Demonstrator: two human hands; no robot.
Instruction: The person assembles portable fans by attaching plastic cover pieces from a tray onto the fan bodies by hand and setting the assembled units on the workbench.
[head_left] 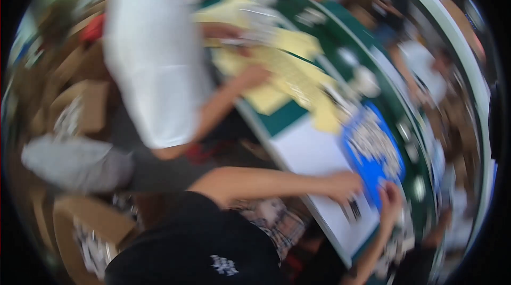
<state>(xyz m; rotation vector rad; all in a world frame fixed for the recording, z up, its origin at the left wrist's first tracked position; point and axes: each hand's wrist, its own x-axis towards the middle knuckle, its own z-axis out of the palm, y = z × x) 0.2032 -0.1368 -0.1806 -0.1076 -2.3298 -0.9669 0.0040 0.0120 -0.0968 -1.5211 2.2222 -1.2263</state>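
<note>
The whole picture is smeared by motion. From a black sleeve my left forearm stretches across to the table, and my left hand [345, 186] is beside the near edge of a blue tray [371, 192]. Just below its blurred fingers lies a small dark object [355, 209] on a white sheet [303, 149]; whether the fingers touch it I cannot make out. To the right, my right hand [391, 202] is raised at the tray's near end, its fingers drawn together around a tiny pale thing. Many small whitish pieces [375, 141] fill the tray.
A co-worker in a white shirt [154, 61] sits on the left, hands over yellow sheets [287, 80] on the green table [287, 118]. Cardboard boxes [93, 213] and a grey bag [74, 162] stand behind. More people [420, 69] work across the table.
</note>
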